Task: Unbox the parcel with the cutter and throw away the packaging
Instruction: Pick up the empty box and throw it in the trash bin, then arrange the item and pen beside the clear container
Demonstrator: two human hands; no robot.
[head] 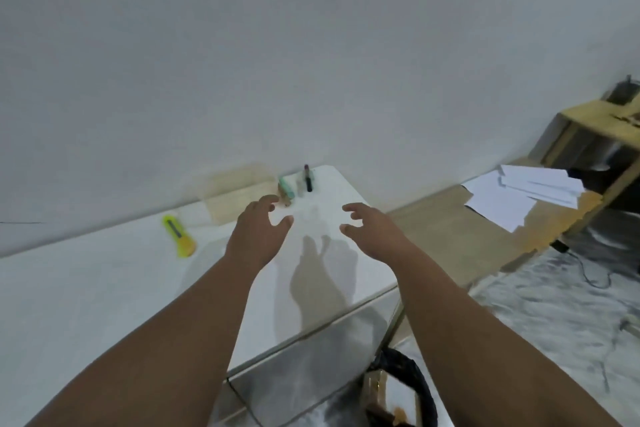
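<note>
A yellow-green cutter (179, 236) lies on the white table (86, 288), left of my hands. My left hand (258, 227) and my right hand (372, 230) hover side by side over the table's right part, fingers apart, holding nothing. Behind the left hand's fingertips a blurred pale brown parcel box (235, 192) stands against the wall. Beside it lie small items: a mint-green one (286, 188) and a dark pen-like one (308, 178). On the floor at the bottom, a black-rimmed bin (412, 388) holds brown packaging.
The table's right edge (377, 291) drops to a marbled floor. Flat cardboard (460, 236) and white paper sheets (519, 191) lie on the floor to the right. A wooden shelf (588, 135) stands at far right, with cables (595, 274) below it.
</note>
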